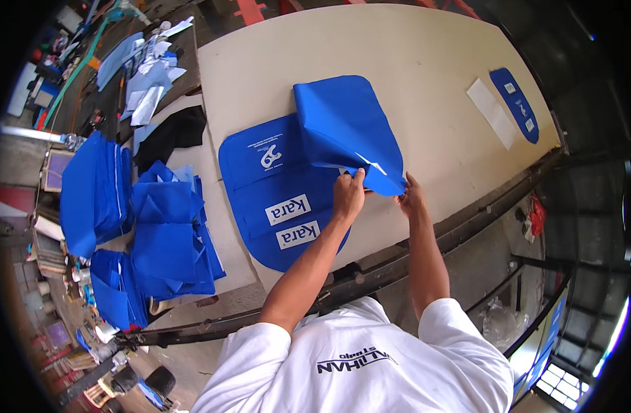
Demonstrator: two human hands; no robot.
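Note:
A plain blue fabric panel [350,124] with rounded corners is in both my hands, its near edge lifted and creased above the table. My left hand [350,196] pinches that edge near a small white mark. At the near right corner, my right hand [412,197] has its fingers closed on the same panel. Under and to the left of it lies a printed blue fabric panel [250,196], flat, with white patches and a white emblem. The lifted panel covers part of it; whether the two are joined, I cannot tell.
Stacked blue fabric pieces [167,241] and a black cloth [171,138] lie at the left, with pale scraps [147,86] behind. On the beige tabletop [439,89], a white strip [491,113] and a narrow blue printed piece [514,103] lie far right. A dark rail [480,206] runs along the near edge.

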